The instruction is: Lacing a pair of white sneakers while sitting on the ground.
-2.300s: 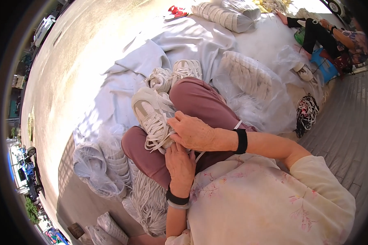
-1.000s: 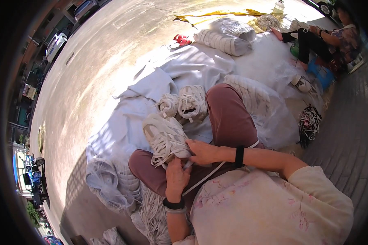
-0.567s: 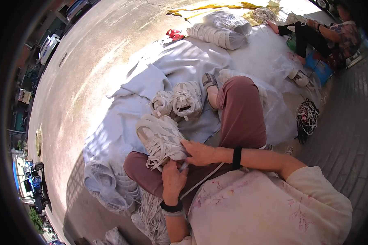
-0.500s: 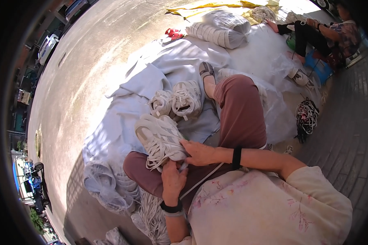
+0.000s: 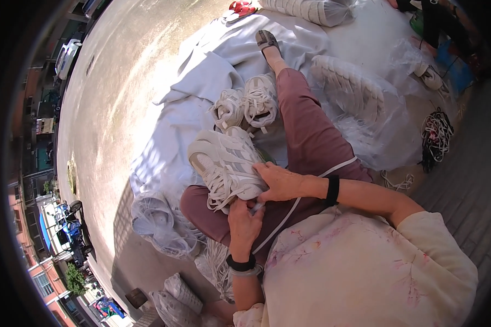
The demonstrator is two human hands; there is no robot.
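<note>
While the lap carries a loose white cord (image 5: 295,205), the left hand (image 5: 244,226) has its fingertips gathered at the near end of a beige shoe (image 5: 215,158); whether they pinch anything cannot be told. The right hand (image 5: 283,182) grasps the shoe's side, fingers curled. The shoe sits over the left knee; a second may be pressed behind it, unconfirmed. Progress: laces (image 5: 221,193) are on its front, loose and untied. The shoe is judged unfinished; the cord's connection to it cannot be established. Left of the lap lie a lace bundle (image 5: 219,267) and a clear bag (image 5: 163,226). Farther off, two laced shoes (image 5: 261,101) stand on grey cloth (image 5: 202,76), out of hand. Beyond are red sandals (image 5: 239,11).
</note>
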